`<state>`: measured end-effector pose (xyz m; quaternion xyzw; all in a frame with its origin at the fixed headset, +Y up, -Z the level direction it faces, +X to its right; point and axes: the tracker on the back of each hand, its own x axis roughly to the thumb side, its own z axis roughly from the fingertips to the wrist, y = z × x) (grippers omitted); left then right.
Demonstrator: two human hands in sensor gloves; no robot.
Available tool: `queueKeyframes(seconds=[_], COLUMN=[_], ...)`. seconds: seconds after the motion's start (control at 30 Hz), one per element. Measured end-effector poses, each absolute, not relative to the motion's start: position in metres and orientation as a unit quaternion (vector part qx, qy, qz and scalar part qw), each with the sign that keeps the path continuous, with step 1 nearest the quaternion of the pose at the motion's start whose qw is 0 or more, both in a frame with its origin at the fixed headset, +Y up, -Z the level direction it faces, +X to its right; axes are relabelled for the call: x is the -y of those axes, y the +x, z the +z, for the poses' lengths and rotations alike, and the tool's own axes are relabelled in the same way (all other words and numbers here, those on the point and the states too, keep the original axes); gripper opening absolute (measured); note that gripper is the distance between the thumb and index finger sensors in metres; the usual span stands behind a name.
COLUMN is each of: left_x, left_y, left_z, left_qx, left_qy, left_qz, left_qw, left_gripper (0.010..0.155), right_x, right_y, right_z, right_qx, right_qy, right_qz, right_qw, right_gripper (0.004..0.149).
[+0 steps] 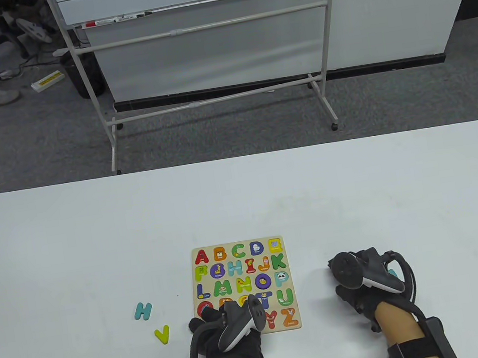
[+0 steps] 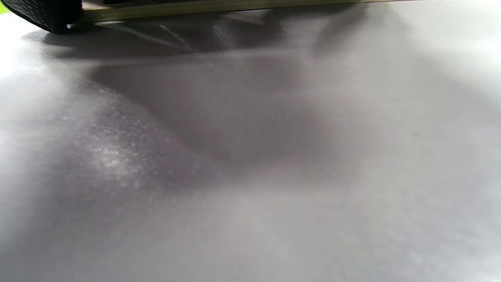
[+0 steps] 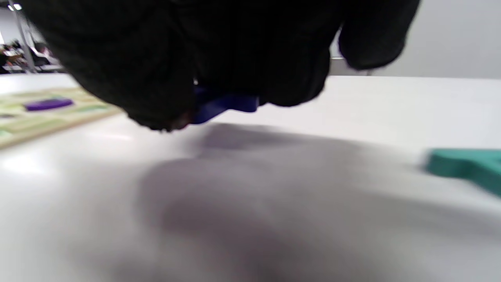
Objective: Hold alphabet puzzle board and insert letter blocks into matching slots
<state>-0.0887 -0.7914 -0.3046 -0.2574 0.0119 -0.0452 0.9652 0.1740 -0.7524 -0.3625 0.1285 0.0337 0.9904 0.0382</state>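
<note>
The wooden alphabet puzzle board lies on the white table with most letters seated. My left hand rests on its near left corner and holds it down. In the left wrist view, a gloved fingertip touches the board's edge. My right hand is to the right of the board. In the right wrist view its fingers pinch a blue letter block just above the table. The board shows at that view's left.
A teal H and a yellow-green V lie loose left of the board. A teal letter lies on the table beside my right hand and peeks out in the table view. A whiteboard stand is beyond the table.
</note>
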Motion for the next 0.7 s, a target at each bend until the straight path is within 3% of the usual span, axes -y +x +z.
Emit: queueKeyframes(seconds=[0.4, 0.7], left_x=[0.792, 0.793], left_y=[-0.088, -0.089], left_z=[-0.305, -0.305], left_qx=[-0.011, -0.010], left_qy=[-0.258, -0.258], left_qz=[-0.044, -0.041], left_qw=[0.965, 0.965], left_gripper=[0.084, 0.084], right_x=[0.749, 0.763], right_y=[0.078, 0.038], right_z=[-0.358, -0.356], right_qx=[-0.019, -0.021], right_qy=[0.209, 0.251], right_qz=[0.977, 0.967], right_qw=[0.028, 0.031], right_gripper=[0.067, 0.066])
